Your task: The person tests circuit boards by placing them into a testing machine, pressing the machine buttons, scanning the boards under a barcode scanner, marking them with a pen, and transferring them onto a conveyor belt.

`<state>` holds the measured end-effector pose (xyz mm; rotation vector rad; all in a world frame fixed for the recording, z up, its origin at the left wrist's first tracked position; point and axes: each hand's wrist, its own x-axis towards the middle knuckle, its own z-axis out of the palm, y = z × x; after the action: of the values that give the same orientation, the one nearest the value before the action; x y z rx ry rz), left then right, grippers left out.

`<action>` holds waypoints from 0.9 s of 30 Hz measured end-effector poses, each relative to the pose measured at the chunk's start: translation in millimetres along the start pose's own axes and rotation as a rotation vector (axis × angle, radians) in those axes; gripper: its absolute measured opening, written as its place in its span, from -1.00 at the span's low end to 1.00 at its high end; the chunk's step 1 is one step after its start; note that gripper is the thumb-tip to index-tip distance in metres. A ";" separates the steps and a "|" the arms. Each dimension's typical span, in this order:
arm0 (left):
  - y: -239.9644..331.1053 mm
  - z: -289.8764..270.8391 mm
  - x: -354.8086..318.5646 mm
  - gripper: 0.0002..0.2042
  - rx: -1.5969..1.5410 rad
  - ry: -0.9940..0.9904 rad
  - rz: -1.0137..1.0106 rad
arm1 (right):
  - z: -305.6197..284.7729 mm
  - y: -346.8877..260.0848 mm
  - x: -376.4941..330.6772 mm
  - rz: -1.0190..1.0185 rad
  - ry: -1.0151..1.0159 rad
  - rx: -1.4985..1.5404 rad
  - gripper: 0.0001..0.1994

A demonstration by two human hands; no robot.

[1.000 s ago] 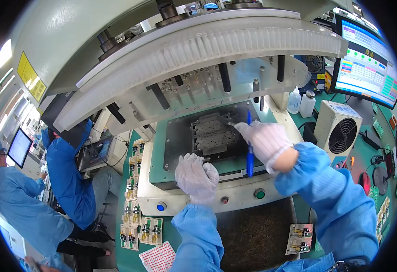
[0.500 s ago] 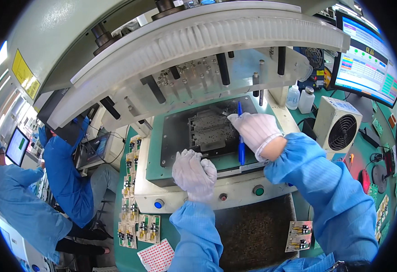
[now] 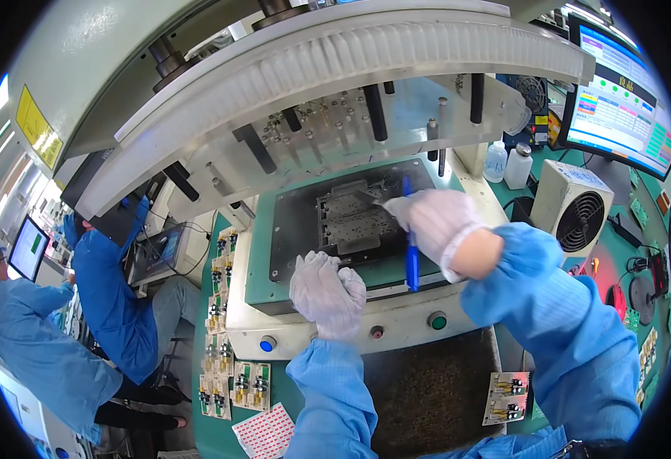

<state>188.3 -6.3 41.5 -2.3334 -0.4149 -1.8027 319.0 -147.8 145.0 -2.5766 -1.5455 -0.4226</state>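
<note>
The step in hand looks like seating or adjusting a grey, pin-studded metal fixture plate (image 3: 351,222) in the dark recessed bed of a press-type test machine (image 3: 396,325), under its raised white head.

At the near left, the white-gloved left hand (image 3: 328,291) rests on the machine's near green rim just in front of the plate, its fingers curled loosely together and clamped on nothing that shows.

Further right, the white-gloved right hand (image 3: 435,222) reaches in from the right over the bed, forearm angled up and left in a blue sleeve. Its fingers are closed round a slim blue pen-like tool (image 3: 411,256) that hangs down across the palm, while the fingertips touch the plate's right edge.

The next move probably calls for a fine nudge to square the plate, with both hands kept clear of the head's pins.
</note>
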 end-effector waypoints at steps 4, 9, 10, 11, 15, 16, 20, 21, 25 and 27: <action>0.7 3.3 -2.1 -0.91 0.006 0.002 0.011 | 36.3 -2.5 14.6 -0.096 0.140 -0.017 -0.70; -0.7 -1.0 0.2 -0.91 -0.014 0.002 -0.007 | 0.8 -10.2 7.2 -0.098 -0.046 0.042 -0.71; 1.3 -1.1 1.2 -0.92 -0.033 -0.011 -0.008 | 5.8 -7.4 11.4 -0.136 -0.009 0.053 -0.70; 0.6 -0.3 0.8 -0.92 -0.038 -0.010 -0.007 | 11.5 -7.3 15.4 -0.163 0.029 0.062 -0.69; -1.6 1.3 -1.3 -0.92 -0.017 -0.002 -0.004 | 9.6 -19.9 28.1 -0.080 -0.051 0.007 -0.70; -2.9 0.6 -1.0 -0.92 -0.031 -0.002 -0.008 | 20.6 -16.4 25.6 -0.114 0.067 0.020 -0.73; 2.2 0.0 1.5 -0.91 -0.025 -0.010 -0.003 | 0.0 -11.8 16.4 -0.130 0.028 0.043 -0.74; 3.3 0.5 1.5 -0.92 -0.033 -0.013 -0.009 | 20.9 -12.1 25.6 -0.138 0.067 0.027 -0.73; 1.5 0.4 1.4 -0.92 -0.057 -0.006 -0.018 | 16.6 -25.6 39.3 -0.023 -0.067 0.074 -0.68; -1.3 -4.1 1.4 -0.93 -0.046 -0.024 -0.023 | 10.6 -21.0 26.4 -0.123 0.039 0.127 -0.77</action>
<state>184.4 -6.2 43.9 -2.3928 -0.4096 -1.8156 314.2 -113.0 141.5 -2.3740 -1.6663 -0.3706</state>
